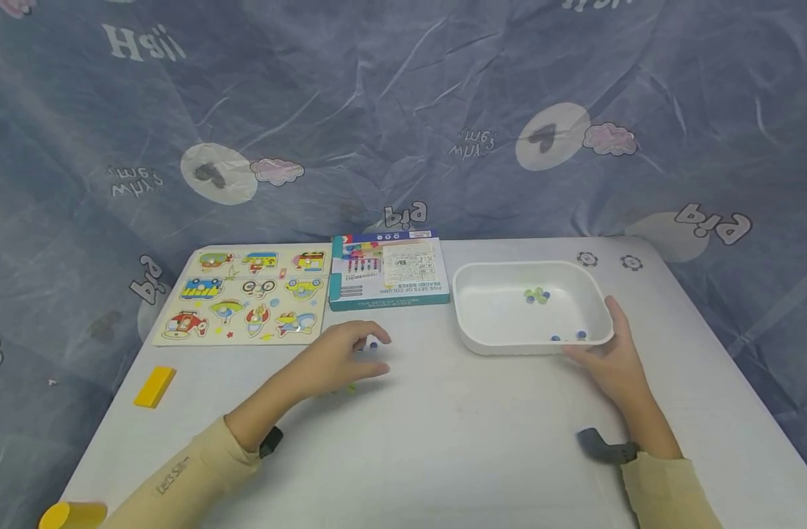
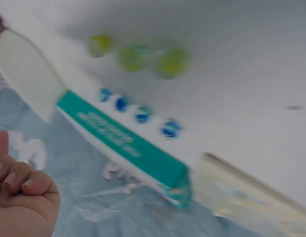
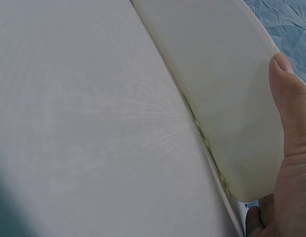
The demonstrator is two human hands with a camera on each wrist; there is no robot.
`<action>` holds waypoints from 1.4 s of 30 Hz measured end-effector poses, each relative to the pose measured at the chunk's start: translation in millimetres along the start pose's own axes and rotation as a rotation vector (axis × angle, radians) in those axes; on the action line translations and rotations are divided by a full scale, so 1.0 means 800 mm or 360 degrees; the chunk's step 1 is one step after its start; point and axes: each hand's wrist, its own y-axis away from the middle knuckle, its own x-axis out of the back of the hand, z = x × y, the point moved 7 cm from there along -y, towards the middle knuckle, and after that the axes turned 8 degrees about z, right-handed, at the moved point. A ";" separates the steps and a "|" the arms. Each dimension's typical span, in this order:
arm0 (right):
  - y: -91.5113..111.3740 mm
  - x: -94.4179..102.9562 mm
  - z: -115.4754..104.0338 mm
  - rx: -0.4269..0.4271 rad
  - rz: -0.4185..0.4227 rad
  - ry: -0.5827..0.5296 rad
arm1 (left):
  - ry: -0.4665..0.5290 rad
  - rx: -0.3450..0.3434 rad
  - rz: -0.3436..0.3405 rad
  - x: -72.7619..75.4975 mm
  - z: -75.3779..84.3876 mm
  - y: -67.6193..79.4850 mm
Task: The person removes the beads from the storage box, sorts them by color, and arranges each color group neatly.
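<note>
My left hand [image 1: 342, 358] hovers over the table, thumb and fingers apart and loosely curved, with nothing between them. Blue marbles [image 1: 374, 345] lie by its fingers; the left wrist view shows several in a row, and three green marbles [image 2: 134, 58] beside them. In the head view the hand hides most of these. At the right, my right hand [image 1: 616, 360] grips the near right corner of a white tray [image 1: 468, 323], thumb over the near side and fingers along the right end. Inside the tray lie several green and blue marbles [image 1: 537, 295], plus two blue ones near its front wall.
A wooden picture puzzle board [image 1: 243, 294] lies at the back left. Beside it is a flat teal-edged box [image 1: 390, 270], close to the tray. A yellow block [image 1: 155, 387] and a yellow cylinder [image 1: 73, 514] are at the left edge. A patterned cloth [image 1: 403, 110] hangs behind.
</note>
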 end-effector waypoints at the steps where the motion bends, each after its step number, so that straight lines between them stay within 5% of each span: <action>1: 0.000 0.000 0.000 0.0003 0.0000 0.0000 | -0.0005 -0.0021 -0.0010 -0.002 0.012 -0.005; 11: 0.001 0.004 0.004 -0.0006 0.0005 0.0027 | -0.0025 -0.0382 -0.0017 -0.044 0.127 -0.074; 17: 0.001 0.005 0.007 -0.0006 0.0005 0.0037 | -0.0003 -0.0505 0.0021 -0.089 0.172 -0.123; 22: 0.001 0.004 0.006 0.0023 -0.0004 0.0029 | 0.0054 -0.0474 0.0021 -0.131 0.185 -0.157; 33: -0.001 0.005 0.005 -0.0042 -0.0056 0.0036 | 0.0093 -0.0165 -0.0032 -0.192 0.195 -0.227; 42: 0.000 0.001 -0.002 0.0030 -0.0105 -0.0121 | 0.0033 -0.0127 -0.0247 -0.247 0.209 -0.245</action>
